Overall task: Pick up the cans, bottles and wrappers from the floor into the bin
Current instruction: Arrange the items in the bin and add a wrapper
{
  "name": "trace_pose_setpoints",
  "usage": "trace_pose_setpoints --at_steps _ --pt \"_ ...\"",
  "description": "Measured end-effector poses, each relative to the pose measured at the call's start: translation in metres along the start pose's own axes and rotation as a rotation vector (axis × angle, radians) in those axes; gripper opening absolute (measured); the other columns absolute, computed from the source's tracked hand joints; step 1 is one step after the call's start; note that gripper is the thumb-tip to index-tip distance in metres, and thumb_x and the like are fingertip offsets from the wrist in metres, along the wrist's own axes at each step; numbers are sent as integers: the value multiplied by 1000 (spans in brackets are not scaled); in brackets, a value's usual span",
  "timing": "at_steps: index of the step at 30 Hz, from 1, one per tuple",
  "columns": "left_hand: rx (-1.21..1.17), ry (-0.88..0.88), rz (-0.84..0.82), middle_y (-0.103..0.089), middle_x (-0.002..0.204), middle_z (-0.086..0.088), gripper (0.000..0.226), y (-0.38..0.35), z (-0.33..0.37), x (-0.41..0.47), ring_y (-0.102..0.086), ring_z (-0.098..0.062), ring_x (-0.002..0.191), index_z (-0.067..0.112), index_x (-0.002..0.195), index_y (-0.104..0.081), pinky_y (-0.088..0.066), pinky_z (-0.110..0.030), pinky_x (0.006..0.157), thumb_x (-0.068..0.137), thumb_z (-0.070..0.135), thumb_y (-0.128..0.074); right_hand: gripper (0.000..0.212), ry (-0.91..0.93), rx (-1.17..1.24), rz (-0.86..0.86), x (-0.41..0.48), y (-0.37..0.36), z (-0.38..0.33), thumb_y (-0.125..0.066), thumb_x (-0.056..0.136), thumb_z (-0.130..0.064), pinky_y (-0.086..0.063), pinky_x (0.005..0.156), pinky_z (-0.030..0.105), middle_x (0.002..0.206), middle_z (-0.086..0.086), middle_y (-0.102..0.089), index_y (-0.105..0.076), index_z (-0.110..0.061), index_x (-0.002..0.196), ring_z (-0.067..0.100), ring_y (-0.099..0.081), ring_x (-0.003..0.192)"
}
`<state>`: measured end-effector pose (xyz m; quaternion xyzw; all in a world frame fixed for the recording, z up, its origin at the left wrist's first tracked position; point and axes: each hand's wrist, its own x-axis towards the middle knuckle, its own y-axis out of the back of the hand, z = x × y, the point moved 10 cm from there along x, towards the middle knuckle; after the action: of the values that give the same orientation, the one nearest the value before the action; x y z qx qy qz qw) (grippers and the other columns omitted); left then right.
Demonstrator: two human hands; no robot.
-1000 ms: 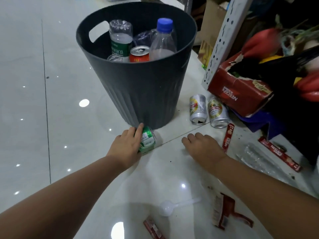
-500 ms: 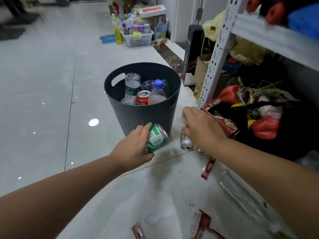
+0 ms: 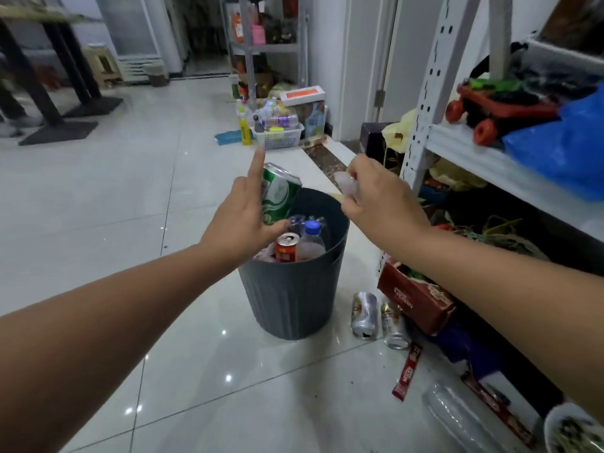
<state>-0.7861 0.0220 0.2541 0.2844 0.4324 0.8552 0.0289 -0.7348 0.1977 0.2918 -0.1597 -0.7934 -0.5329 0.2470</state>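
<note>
The dark grey bin [image 3: 294,299] stands on the white tiled floor and holds a red can [image 3: 287,246], a blue-capped bottle [image 3: 310,243] and other bottles. My left hand [image 3: 242,220] is above the bin's near-left rim. It holds a tilted green can [image 3: 279,194], with the thumb under it and the index finger stretched out. My right hand [image 3: 376,197] hovers over the bin's right rim, pinched on a small piece of clear plastic [image 3: 344,186]. Two silver cans [image 3: 364,315] lie on the floor right of the bin, near a red sachet [image 3: 407,372] and a clear bottle [image 3: 457,416].
A metal shelf rack [image 3: 425,93] full of clutter runs along the right, with a torn red carton [image 3: 415,299] at its foot. A bowl [image 3: 572,429] sits at the bottom right. A white basket of bottles [image 3: 277,135] stands farther back. Table bases [image 3: 58,132] are far left.
My left hand took the green can off the floor and lifted it over the bin. My right hand rose from the floor to the bin's rim with the clear plastic. The view tilted up.
</note>
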Motion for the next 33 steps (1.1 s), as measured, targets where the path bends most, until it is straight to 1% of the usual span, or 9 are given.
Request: trace_pose_setpoints --at_steps 4,8,16,19,21,24,28,31,33 --pt "-32 26 84 -44 128 -13 96 5 -24 27 -53 -30 115 42 142 -9 -50 -40 90 75 29 -77 21 -15 89 62 26 -8 -15 -59 83 -14 -31 50 29 80 -6 -45 -40 -22 89 17 -47 70" --pt "-87 43 74 -42 131 -12 88 -10 -59 44 -53 -30 114 32 133 -16 -51 -44 90 73 30 -79 22 -50 213 99 46 -35 -28 -60 83 -14 -34 53 28 85 -5 -48 -41 -23 90 15 -47 70" --pt "13 133 13 -37 126 -13 81 -60 -134 64 -58 -36 98 23 119 -26 -52 -42 77 65 32 -85 31 -187 351 -83 55 -123 -21 -61 82 -15 -49 58 47 79 -2 -51 -37 -23 99 22 -55 69" --pt "97 132 -40 -41 118 -16 74 -76 -148 69 -58 -41 87 14 116 -32 -49 -43 70 67 30 -84 44 -180 313 -149 47 -144 -14 -59 81 -11 -40 50 40 72 -6 -45 -27 -31 103 18 -51 59" --pt "162 104 -90 -42 117 -17 68 -90 -150 70 -58 -42 85 14 116 -34 -46 -41 67 71 29 -81 52 -173 275 -191 41 -155 -9 -59 80 -8 -37 53 36 73 -11 -42 -24 -36 107 18 -49 60" --pt "262 103 -160 -45 120 -15 54 -107 -155 72 -57 -38 92 13 114 -42 -45 -38 68 76 31 -76 52 -129 212 -288 35 -172 -9 -60 81 -9 -40 59 37 83 -12 -46 -30 -39 111 16 -50 66" --pt "336 104 -164 -52 126 -9 31 -113 -163 80 -53 -31 106 7 99 -67 -45 -38 77 77 28 -75 31 -139 181 -392 16 -196 1 -56 85 -12 -48 73 43 105 -4 -56 -43 -28 108 22 -56 86" --pt "393 98 -165 -65 102 -9 29 -115 -166 87 -55 -28 97 10 90 -74 -46 -37 75 74 34 -78 15 -126 123 -404 -1 -204 13 -54 89 -16 -47 82 43 103 1 -60 -61 -18 102 24 -57 95" --pt "465 96 -144 -68 91 -5 25 -115 -168 89 -55 -26 100 18 84 -75 -39 -38 87 74 41 -75 15 -127 113 -418 -4 -207 18 -55 88 -18 -48 81 41 98 1 -63 -69 -17 94 21 -58 92"
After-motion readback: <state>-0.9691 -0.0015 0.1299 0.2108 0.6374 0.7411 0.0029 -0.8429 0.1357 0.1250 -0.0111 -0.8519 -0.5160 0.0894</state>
